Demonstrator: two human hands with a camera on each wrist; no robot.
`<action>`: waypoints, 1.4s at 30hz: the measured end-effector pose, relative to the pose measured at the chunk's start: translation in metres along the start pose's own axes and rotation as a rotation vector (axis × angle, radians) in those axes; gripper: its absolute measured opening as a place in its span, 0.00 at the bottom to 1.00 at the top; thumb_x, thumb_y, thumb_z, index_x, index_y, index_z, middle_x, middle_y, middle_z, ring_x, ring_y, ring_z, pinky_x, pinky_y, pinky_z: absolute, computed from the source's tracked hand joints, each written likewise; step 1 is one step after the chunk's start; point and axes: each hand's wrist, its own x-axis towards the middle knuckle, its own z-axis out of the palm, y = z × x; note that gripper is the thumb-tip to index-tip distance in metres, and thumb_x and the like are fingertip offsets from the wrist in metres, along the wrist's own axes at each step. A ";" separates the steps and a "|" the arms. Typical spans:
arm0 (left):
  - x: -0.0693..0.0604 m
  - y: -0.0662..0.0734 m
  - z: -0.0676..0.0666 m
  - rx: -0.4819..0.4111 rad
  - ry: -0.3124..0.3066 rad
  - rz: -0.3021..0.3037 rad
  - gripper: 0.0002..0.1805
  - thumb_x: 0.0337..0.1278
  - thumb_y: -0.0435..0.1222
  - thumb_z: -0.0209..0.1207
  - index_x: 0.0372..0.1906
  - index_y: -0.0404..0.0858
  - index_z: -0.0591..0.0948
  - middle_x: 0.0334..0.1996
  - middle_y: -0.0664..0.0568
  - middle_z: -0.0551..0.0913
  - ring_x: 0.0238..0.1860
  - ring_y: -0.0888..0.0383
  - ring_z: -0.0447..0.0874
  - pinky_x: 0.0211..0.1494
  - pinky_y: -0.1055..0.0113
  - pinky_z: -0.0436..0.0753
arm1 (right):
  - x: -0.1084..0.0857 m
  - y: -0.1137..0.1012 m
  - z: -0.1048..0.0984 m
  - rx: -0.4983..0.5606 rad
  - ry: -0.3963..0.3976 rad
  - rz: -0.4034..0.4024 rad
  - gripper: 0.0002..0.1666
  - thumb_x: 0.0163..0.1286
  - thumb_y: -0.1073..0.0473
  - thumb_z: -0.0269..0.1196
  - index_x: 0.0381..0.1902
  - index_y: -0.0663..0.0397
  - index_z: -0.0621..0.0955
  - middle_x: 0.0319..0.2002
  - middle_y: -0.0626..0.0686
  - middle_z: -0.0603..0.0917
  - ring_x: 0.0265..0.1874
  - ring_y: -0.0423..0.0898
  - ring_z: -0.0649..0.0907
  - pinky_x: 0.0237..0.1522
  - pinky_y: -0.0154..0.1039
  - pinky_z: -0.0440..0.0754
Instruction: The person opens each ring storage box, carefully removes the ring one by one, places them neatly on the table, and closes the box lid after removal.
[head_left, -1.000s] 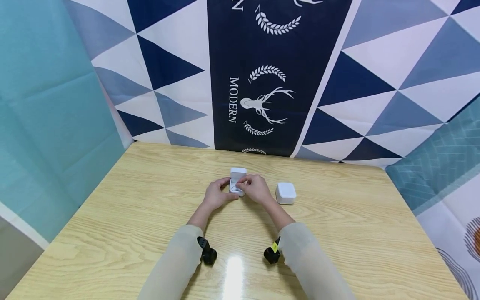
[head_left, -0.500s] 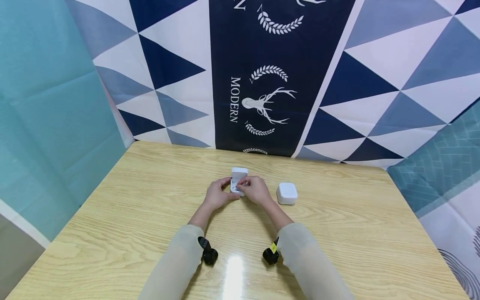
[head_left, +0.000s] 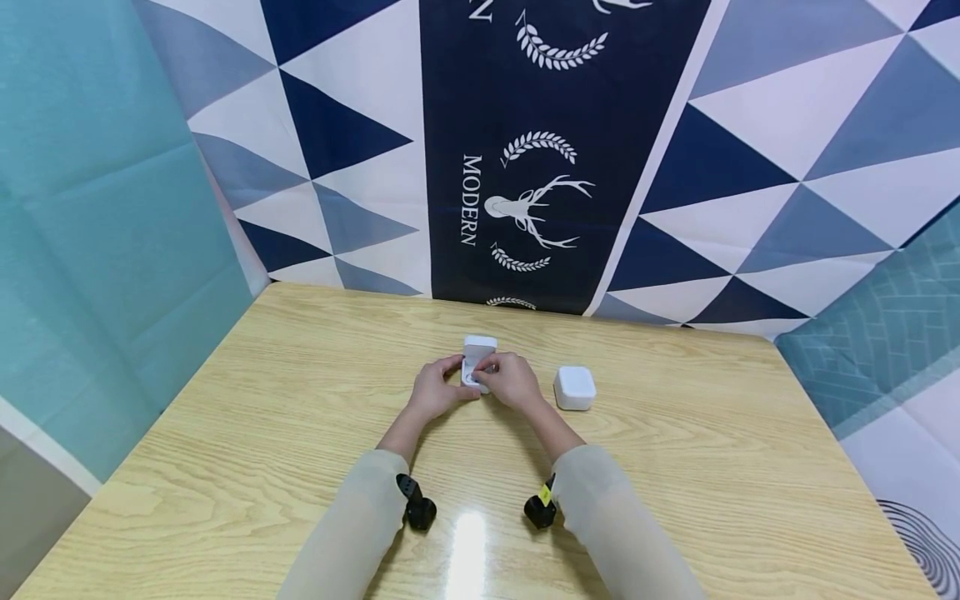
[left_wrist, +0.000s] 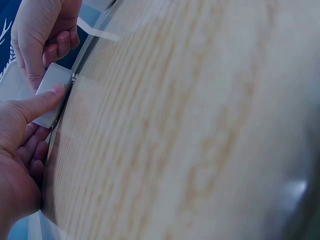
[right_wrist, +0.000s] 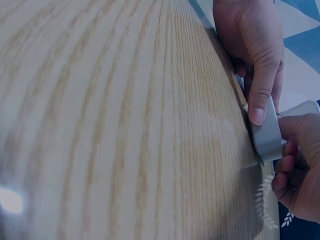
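Observation:
A small white hinged box [head_left: 479,343] stands on the wooden table with its lid raised. My left hand [head_left: 433,392] grips its base from the left, thumb across the front wall, as the left wrist view shows with the thumb on the box [left_wrist: 55,80]. My right hand [head_left: 513,380] reaches in from the right, thumb and index finger brought together inside the base. Something small and ring-like shows at those fingertips, too small to tell if it is pinched. In the right wrist view the right fingertips [right_wrist: 287,125] are hidden behind the box wall [right_wrist: 267,135].
A second white box [head_left: 575,387], closed, stands on the table [head_left: 675,467] just right of my right hand. The table's back edge meets a patterned cloth [head_left: 360,167]. Black wrist cameras hang at both cuffs, and light glares on the front of the table.
Both hands keep their places at the box. The whole head view has shifted very slightly; nothing else has visibly moved.

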 end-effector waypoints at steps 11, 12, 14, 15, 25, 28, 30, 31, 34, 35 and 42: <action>-0.002 0.002 -0.001 0.000 0.001 -0.013 0.37 0.42 0.40 0.72 0.63 0.41 0.72 0.61 0.49 0.75 0.67 0.50 0.67 0.69 0.55 0.66 | 0.001 0.000 0.000 -0.039 0.008 -0.005 0.06 0.59 0.57 0.66 0.31 0.52 0.86 0.30 0.50 0.86 0.25 0.41 0.75 0.26 0.30 0.69; -0.002 0.002 -0.001 0.003 0.003 -0.015 0.37 0.42 0.40 0.72 0.63 0.41 0.72 0.61 0.49 0.75 0.67 0.50 0.66 0.69 0.55 0.66 | 0.001 0.000 0.001 -0.044 0.008 -0.006 0.06 0.59 0.57 0.66 0.31 0.52 0.86 0.30 0.50 0.86 0.25 0.41 0.75 0.26 0.30 0.69; -0.001 0.002 -0.001 0.004 0.005 -0.016 0.38 0.42 0.40 0.72 0.63 0.41 0.73 0.61 0.49 0.75 0.67 0.50 0.66 0.70 0.55 0.65 | 0.001 0.000 0.001 -0.051 0.008 -0.010 0.06 0.60 0.57 0.66 0.31 0.52 0.86 0.31 0.50 0.86 0.26 0.41 0.76 0.27 0.31 0.69; -0.001 0.002 -0.001 0.005 0.006 -0.015 0.38 0.42 0.40 0.72 0.63 0.41 0.73 0.61 0.49 0.75 0.67 0.50 0.66 0.70 0.55 0.65 | 0.002 0.000 0.001 -0.056 0.008 -0.012 0.06 0.60 0.57 0.66 0.31 0.52 0.86 0.31 0.50 0.86 0.26 0.41 0.76 0.27 0.31 0.69; -0.002 0.001 -0.001 0.002 0.007 0.023 0.37 0.42 0.39 0.72 0.62 0.38 0.73 0.60 0.47 0.76 0.66 0.50 0.67 0.69 0.56 0.67 | 0.003 -0.001 0.001 -0.086 -0.007 -0.014 0.07 0.60 0.56 0.66 0.33 0.51 0.88 0.37 0.51 0.87 0.33 0.43 0.80 0.32 0.33 0.74; -0.002 0.002 -0.001 0.004 0.010 0.028 0.37 0.42 0.39 0.72 0.62 0.38 0.73 0.60 0.47 0.76 0.66 0.50 0.68 0.68 0.56 0.67 | 0.003 -0.002 0.000 -0.107 -0.010 -0.026 0.07 0.60 0.56 0.66 0.33 0.51 0.88 0.38 0.51 0.87 0.35 0.43 0.81 0.34 0.35 0.76; -0.002 0.002 -0.001 0.007 0.010 0.026 0.37 0.42 0.39 0.72 0.62 0.38 0.73 0.60 0.47 0.76 0.65 0.50 0.68 0.68 0.57 0.68 | 0.003 -0.002 0.000 -0.118 -0.014 -0.032 0.08 0.60 0.56 0.66 0.34 0.51 0.88 0.38 0.51 0.87 0.36 0.44 0.81 0.35 0.36 0.77; -0.002 0.002 -0.001 0.008 0.010 0.024 0.38 0.42 0.39 0.72 0.63 0.38 0.73 0.60 0.47 0.76 0.65 0.50 0.69 0.68 0.57 0.68 | 0.003 -0.003 0.000 -0.122 -0.018 -0.032 0.08 0.60 0.56 0.66 0.35 0.51 0.88 0.39 0.51 0.87 0.37 0.44 0.82 0.35 0.37 0.77; -0.002 0.002 -0.001 0.010 0.007 0.014 0.38 0.42 0.40 0.72 0.63 0.39 0.72 0.61 0.48 0.76 0.65 0.50 0.69 0.67 0.58 0.69 | 0.003 -0.003 -0.001 -0.139 -0.031 -0.039 0.09 0.60 0.55 0.66 0.37 0.50 0.87 0.41 0.51 0.87 0.38 0.44 0.82 0.36 0.37 0.78; -0.002 0.002 -0.001 0.011 0.007 0.011 0.38 0.42 0.40 0.72 0.63 0.39 0.72 0.61 0.48 0.76 0.64 0.50 0.70 0.67 0.58 0.69 | 0.004 -0.003 -0.001 -0.144 -0.038 -0.039 0.09 0.61 0.55 0.65 0.38 0.50 0.87 0.42 0.51 0.87 0.37 0.44 0.82 0.35 0.37 0.77; -0.001 0.001 0.000 0.005 0.005 -0.004 0.38 0.41 0.40 0.72 0.63 0.40 0.72 0.61 0.49 0.76 0.64 0.50 0.70 0.67 0.58 0.69 | 0.004 -0.006 -0.005 -0.164 -0.085 -0.018 0.08 0.62 0.56 0.64 0.36 0.47 0.88 0.43 0.48 0.87 0.32 0.42 0.78 0.28 0.31 0.69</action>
